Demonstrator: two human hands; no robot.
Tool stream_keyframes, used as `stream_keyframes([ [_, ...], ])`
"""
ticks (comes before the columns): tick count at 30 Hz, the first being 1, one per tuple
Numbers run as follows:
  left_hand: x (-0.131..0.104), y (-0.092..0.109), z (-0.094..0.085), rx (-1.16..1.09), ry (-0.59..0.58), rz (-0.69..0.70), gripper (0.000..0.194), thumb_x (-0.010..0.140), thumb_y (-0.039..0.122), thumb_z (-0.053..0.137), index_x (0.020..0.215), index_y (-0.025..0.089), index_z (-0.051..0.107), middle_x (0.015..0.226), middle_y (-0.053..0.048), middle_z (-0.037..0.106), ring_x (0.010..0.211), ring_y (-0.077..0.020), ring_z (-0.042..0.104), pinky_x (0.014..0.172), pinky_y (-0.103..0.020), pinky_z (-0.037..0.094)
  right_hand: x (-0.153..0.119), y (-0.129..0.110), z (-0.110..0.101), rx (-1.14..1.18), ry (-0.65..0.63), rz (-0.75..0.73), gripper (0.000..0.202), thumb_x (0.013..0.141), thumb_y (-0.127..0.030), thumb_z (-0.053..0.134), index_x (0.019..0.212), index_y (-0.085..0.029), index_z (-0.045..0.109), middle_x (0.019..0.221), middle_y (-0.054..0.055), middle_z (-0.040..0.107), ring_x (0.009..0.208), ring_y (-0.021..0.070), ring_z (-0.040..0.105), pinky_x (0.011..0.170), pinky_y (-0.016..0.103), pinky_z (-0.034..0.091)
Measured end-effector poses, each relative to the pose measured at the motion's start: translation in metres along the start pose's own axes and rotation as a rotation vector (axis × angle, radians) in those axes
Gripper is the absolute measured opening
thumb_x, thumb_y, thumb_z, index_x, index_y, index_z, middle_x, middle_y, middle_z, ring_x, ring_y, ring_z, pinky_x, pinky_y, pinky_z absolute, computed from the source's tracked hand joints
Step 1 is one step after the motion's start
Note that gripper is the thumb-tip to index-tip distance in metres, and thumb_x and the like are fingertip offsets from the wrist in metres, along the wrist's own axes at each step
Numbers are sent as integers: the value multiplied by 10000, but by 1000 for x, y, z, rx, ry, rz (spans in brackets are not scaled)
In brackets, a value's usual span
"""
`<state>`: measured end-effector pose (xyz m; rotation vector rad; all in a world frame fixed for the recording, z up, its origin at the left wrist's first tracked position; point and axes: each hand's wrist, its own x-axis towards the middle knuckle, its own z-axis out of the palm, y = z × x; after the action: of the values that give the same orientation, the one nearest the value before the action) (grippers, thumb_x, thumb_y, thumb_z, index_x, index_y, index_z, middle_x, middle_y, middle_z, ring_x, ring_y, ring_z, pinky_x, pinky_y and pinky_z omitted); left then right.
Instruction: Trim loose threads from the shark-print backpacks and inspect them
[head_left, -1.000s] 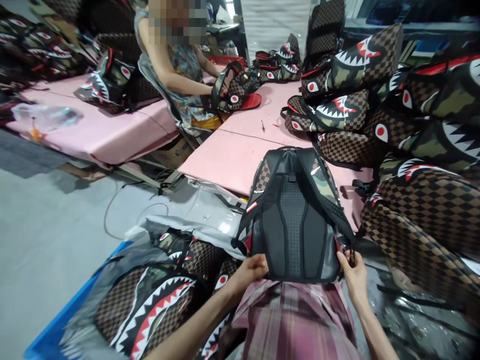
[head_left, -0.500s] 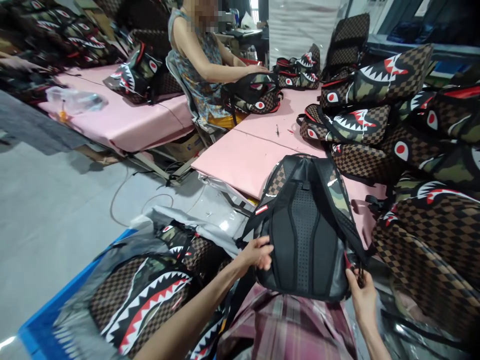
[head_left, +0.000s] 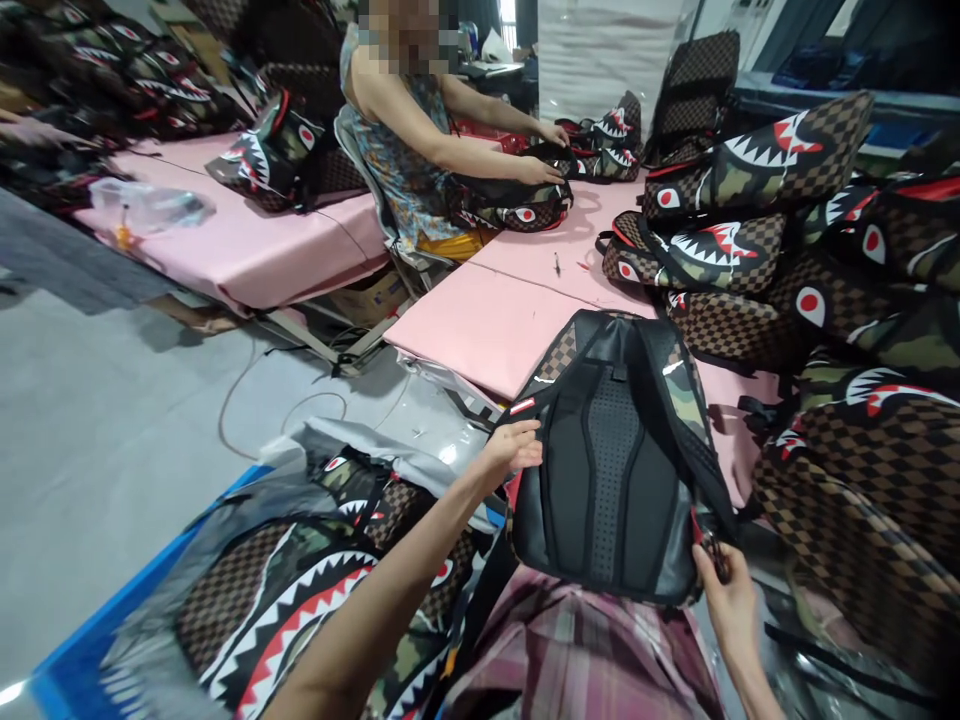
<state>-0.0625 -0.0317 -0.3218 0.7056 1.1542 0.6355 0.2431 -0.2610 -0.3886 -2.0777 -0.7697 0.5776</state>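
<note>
1. Left hand has moved up the side of the black-backed backpack, from near its bottom corner to just below the red-and-white label on the shoulder strap. Fingers are extended and loosely spread at the strap's edge; whether they bear on it I cannot tell.

2. Right hand remains at the opposite lower side, fingers curled around a small dark metal item, possibly snips, with the thumb by the red side trim.

3. Backpack position: back panel up, top end over the pink worktop, bottom end at the plaid cloth over the person's lap. Its orientation is unchanged.

4. Across the worktop, the co-worker's hands have come to rest on top of another backpack.

5. Assessment: handling appears to have passed from the bottom corner to the strap side, the right hand serving as the steady side. No alteration to panel or straps is evident.
</note>
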Motion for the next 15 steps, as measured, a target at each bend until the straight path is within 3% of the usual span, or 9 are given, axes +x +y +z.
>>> stream_keyframes([
  [3,-8,-3,-6,-110,-16,-13,386,712,256,670,1034,79,550,829,-132,656,744,-187,658,796,-356,517,0,0,3,9,10,-4,502,657,-624,603,867,-169,569,744,1,568,658,165,503,632,281,393],
  [7,-30,-32,2,-231,-35,-96,369,684,284,701,986,132,553,941,-120,651,716,-171,652,676,-310,520,0,-7,3,26,16,8,502,618,-633,629,811,-174,569,702,0,576,646,170,510,623,284,401],
  [11,-55,-65,18,-113,-256,-266,389,662,406,738,895,134,584,888,-115,656,771,-192,655,704,-311,501,0,-7,3,50,31,17,498,623,-622,636,829,-172,576,734,15,604,683,183,531,648,291,414],
  [13,-55,-66,22,-55,-307,-239,401,657,435,732,886,137,591,827,-99,653,780,-200,651,731,-328,497,0,-5,3,50,34,16,498,627,-621,636,832,-172,573,733,13,603,686,184,533,654,292,415],
  [15,-45,-55,21,99,-187,-111,329,679,436,699,808,154,590,698,-58,624,743,-206,641,697,-322,495,0,-2,3,37,24,0,481,642,-616,630,827,-177,566,724,4,588,676,178,528,650,288,412],
])
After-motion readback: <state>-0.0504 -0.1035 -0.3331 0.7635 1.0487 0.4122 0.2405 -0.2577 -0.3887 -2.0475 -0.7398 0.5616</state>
